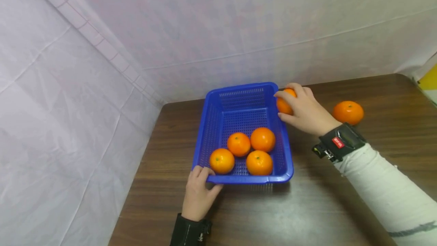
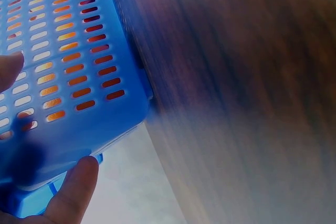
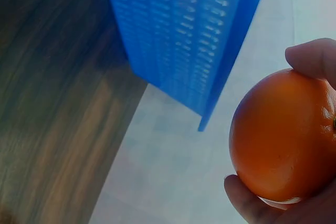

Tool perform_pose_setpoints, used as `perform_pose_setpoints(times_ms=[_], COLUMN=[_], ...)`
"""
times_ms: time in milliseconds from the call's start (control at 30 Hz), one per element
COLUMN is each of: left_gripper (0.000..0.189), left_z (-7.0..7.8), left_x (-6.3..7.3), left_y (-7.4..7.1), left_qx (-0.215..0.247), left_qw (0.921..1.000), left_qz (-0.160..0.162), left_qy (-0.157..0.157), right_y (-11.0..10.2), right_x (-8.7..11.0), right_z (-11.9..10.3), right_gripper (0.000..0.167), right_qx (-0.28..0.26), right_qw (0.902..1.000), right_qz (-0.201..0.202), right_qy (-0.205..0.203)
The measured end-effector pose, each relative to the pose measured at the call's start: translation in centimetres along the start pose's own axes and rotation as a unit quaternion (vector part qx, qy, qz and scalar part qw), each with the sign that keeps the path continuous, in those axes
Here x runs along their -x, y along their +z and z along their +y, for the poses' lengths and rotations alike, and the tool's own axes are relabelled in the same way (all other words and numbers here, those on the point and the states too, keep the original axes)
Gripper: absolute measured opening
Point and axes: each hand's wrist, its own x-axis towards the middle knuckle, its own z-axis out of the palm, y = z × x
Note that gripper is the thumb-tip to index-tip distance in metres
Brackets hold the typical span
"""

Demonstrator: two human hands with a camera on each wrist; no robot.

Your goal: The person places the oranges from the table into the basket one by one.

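Observation:
A blue plastic basket (image 1: 246, 179) with slotted walls stands on the wooden table, several oranges (image 1: 239, 144) gathered in its near half. At its near left corner my left hand (image 1: 199, 194) grips the rim, fingers over the edge and thumb outside; the left wrist view shows the thumb against the slotted wall (image 2: 113, 111). My right hand (image 1: 304, 111) holds an orange (image 3: 283, 135) between thumb and fingers, beside the basket's far right rim. In the head view the fingers partly cover that orange (image 1: 284, 105).
Another orange (image 1: 348, 112) lies on the brown table (image 1: 164, 147) to the right, beyond the right wrist. A pale cloth wall (image 1: 246, 22) rises behind the table and another stands on the left. Something yellow (image 1: 428, 79) shows at the far right edge.

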Motion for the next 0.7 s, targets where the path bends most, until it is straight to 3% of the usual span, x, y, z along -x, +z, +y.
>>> perform_pose_setpoints(times_ms=[700], left_gripper=[0.040], left_z=[0.5], left_x=[0.0], left_y=[0.3], left_qx=[0.004], left_qw=[0.9999], left_qz=[-0.007], left_qy=[-0.012], right_y=[0.9], right_x=[-3.2], right_z=[-3.2], right_gripper=[0.057], right_qx=[0.005], right_qw=[0.9985], right_qz=[-0.039], right_qy=[-0.038])
